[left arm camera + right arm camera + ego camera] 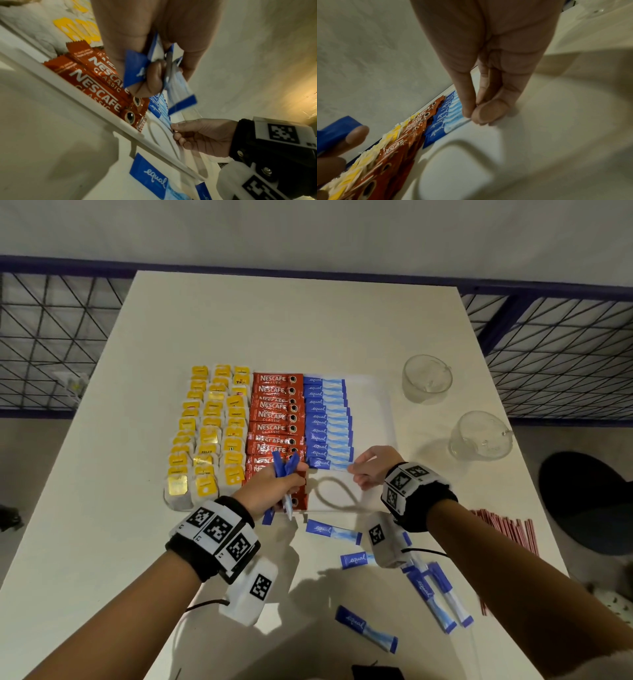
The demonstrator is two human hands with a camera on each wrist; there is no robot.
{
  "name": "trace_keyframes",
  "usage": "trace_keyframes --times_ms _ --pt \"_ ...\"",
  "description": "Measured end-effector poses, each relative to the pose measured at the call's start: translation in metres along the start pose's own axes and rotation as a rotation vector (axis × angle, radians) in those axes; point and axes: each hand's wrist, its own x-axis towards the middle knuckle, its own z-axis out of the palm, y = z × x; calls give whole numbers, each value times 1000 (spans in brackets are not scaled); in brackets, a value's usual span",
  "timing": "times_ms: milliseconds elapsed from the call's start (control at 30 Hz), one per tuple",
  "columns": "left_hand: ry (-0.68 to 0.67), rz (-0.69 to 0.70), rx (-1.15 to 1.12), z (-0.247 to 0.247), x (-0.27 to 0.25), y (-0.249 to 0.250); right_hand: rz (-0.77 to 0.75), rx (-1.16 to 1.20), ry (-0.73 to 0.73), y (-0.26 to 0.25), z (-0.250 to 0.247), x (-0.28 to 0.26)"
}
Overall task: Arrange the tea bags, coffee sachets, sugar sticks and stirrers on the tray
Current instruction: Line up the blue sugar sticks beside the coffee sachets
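White tray (373, 392) on the counter (239, 313), rows of yellow tea bags (209, 433), red coffee sachets (274, 419), blue sugar sticks (325, 419), left hand (277, 487) gripping a bunch of sugar sticks (284, 465), right hand (375, 467) pinching the nearest stick's (325, 463) end, loose sticks (366, 628) on the counter, red stirrers (507, 532) at right.

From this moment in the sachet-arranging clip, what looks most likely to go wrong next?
1. The left hand grips a loose bundle of sugar sticks right above the coffee sachets; one may slip out and disturb that row.
2. The right hand pinches the nearest sugar stick by its end; dragging it might skew the overlapped blue column.
3. The stirrers lie at the table's right edge, by the right forearm; a sweep may push them off.
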Motion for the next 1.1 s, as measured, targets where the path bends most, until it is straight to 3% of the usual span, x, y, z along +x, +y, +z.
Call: trace_keyframes --times_ms 200,433,867,1100 --pt "-143 -4 -147 -2 -4 3 -73 -9 -42 -5 -4 -13" --pt "-134 69 -183 5 -6 12 -216 -176 -392 -17 10 -53" --pt "28 105 -240 8 -11 9 -364 -176 -250 -8 -3 -61" --pt "16 58 -145 6 -11 7 -392 -126 -187 0 -16 -58"
